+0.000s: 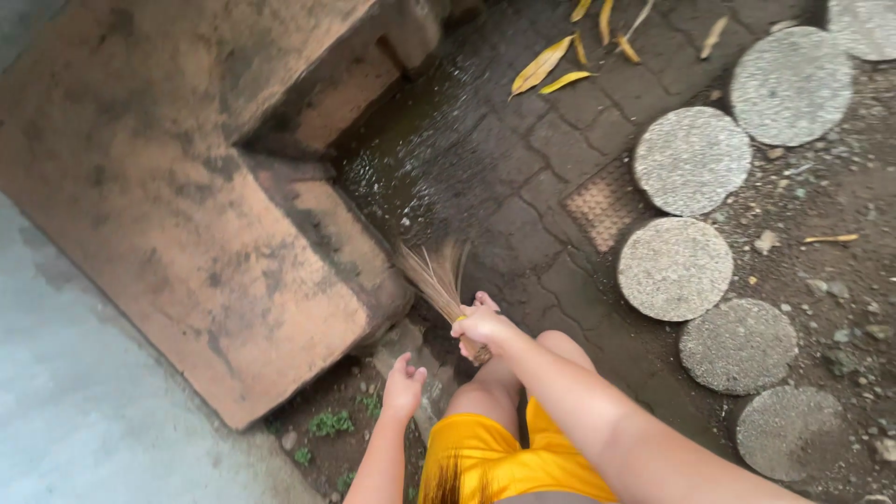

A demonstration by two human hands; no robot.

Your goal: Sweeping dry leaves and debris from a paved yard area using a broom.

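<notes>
My right hand (pixel 481 324) grips the bound end of a stick broom (pixel 437 276), a bundle of thin tan ribs. Its far bristles are blurred over the wet dark paving (pixel 448 159) beside a worn reddish concrete step (pixel 215 215). My left hand (pixel 403 387) hangs free with fingers loosely apart, near the step's lower corner, holding nothing. My bare knee and yellow shorts (pixel 495 457) show below the hands.
Yellow fallen leaves (pixel 546 65) lie on the pavers at the top. A curved row of round pebbled stepping stones (pixel 674 268) runs down the right, with bare soil beyond. A small metal drain grate (pixel 602 201) sits in the paving. Pale concrete floor (pixel 84 392) lies at the left.
</notes>
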